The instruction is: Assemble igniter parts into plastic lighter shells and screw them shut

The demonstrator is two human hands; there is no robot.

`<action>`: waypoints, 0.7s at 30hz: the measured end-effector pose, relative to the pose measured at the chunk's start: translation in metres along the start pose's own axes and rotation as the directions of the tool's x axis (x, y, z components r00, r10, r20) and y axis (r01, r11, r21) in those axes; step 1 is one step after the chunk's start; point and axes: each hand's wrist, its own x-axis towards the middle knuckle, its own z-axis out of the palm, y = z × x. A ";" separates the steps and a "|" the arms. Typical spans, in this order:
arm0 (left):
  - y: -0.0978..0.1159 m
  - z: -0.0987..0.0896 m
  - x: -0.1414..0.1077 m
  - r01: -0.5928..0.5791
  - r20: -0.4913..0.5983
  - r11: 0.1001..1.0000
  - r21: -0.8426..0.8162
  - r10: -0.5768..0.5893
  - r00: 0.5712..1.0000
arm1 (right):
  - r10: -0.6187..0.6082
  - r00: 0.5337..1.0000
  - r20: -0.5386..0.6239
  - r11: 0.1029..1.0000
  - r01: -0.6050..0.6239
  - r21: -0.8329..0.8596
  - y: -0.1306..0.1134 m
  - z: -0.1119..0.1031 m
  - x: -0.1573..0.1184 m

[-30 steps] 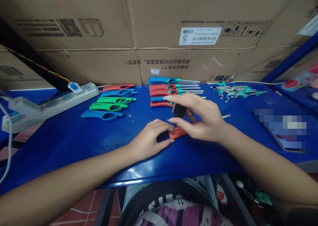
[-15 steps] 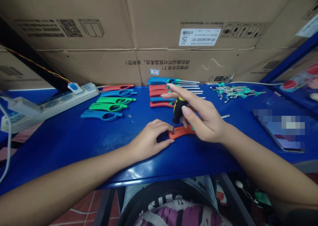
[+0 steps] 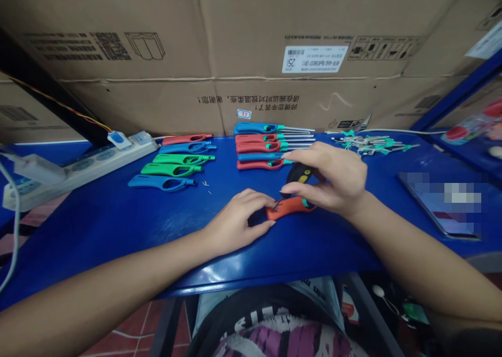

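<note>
At the centre of the frame, the left hand (image 3: 235, 222) pinches the left end of the orange lighter (image 3: 293, 206) on the bench (image 3: 164, 257); the right hand (image 3: 337, 179) grips the driver (image 3: 301, 176), tilted over that end. Best brace the lighter flat, straighten the driver and press squarely.

Orange lighter (image 3: 291, 206) flat — black screwdriver (image 3: 295, 175) tilted above.

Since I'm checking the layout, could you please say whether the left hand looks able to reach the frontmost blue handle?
Probably yes: only tiny loose bits lie between the left hand and the blue handle, though it would first have to release the orange handle.
</note>
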 end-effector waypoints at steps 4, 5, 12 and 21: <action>0.000 0.001 -0.001 0.012 -0.002 0.999 0.034 -0.012 1.000 | 0.143 0.981 0.128 0.971 -0.164 0.174 -0.002 0.002 -0.001; -0.001 0.001 -0.001 0.011 -0.004 0.999 0.046 -0.011 1.000 | 0.148 0.982 0.113 0.970 -0.167 0.178 -0.002 0.002 0.000; 0.000 0.003 -0.001 -0.003 0.018 0.999 0.037 0.003 1.000 | 0.041 0.994 0.097 0.988 -0.055 0.143 -0.003 -0.003 0.004; 0.000 0.004 -0.002 -0.023 0.008 0.999 0.028 0.023 1.000 | 0.087 0.990 0.113 0.989 -0.100 0.113 -0.002 -0.002 0.003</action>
